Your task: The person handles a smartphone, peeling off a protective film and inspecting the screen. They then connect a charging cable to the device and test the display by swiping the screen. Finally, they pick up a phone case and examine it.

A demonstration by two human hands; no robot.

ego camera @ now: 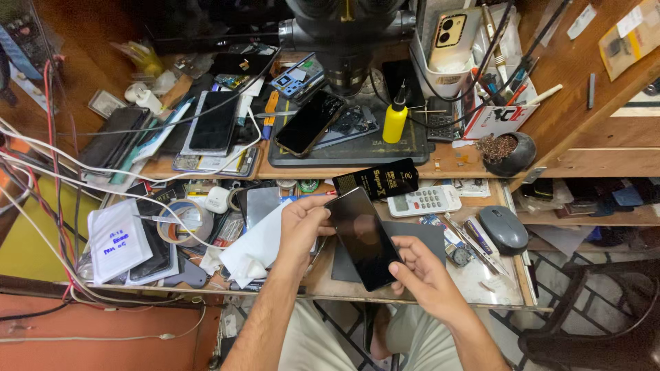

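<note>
Phone (363,237): dark, glossy, slim, tilted between both hands.

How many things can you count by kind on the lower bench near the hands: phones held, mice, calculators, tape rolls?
Phone held by left hand and right hand: 1, phone
Mouse: 1, grey mouse
Calculator: 1, white calculator
Tape roll: 1, tape roll
Total: 4

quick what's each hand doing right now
Left hand: closed on the upper end of the black phone.
Right hand: closed on the same phone's lower right edge.
</note>
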